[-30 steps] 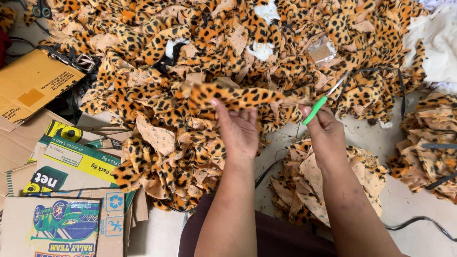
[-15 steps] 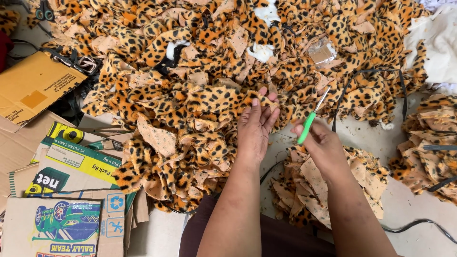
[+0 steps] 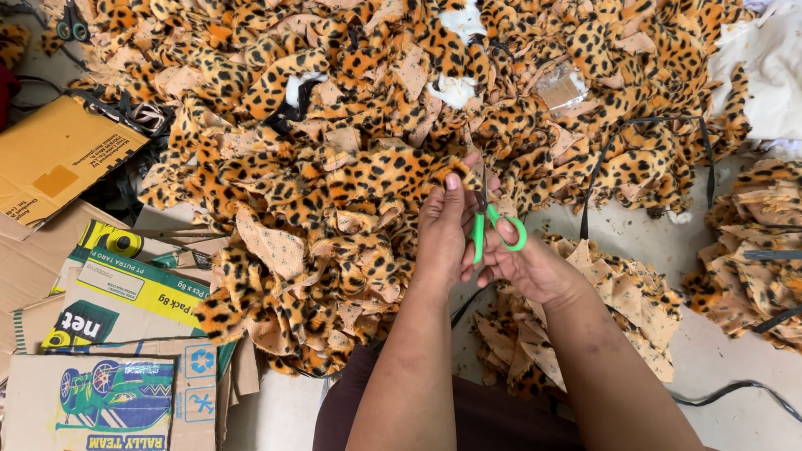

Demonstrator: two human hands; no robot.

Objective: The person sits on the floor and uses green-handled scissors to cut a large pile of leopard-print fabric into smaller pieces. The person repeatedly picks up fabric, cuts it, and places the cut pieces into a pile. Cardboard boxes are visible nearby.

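Note:
My left hand (image 3: pixel 443 230) pinches a leopard-print plush piece (image 3: pixel 393 171) at the front of a big heap of the same fabric pieces (image 3: pixel 351 100). My right hand (image 3: pixel 522 259) grips small green-handled scissors (image 3: pixel 493 221), blades pointing up and touching the end of that piece, right beside my left fingers. Both hands meet over the heap's near edge.
Flattened cardboard boxes (image 3: pixel 109 334) lie at the left. A stack of cut pieces, backing side up (image 3: pixel 610 301), sits under my right forearm, another stack (image 3: pixel 752 250) at the right edge. White cloth (image 3: pixel 769 75) is at top right. Black cables (image 3: pixel 735 392) cross the floor.
My right hand has swung the scissors in from the right to my left hand. The left hand has shifted right along the plush piece and now pinches its end.

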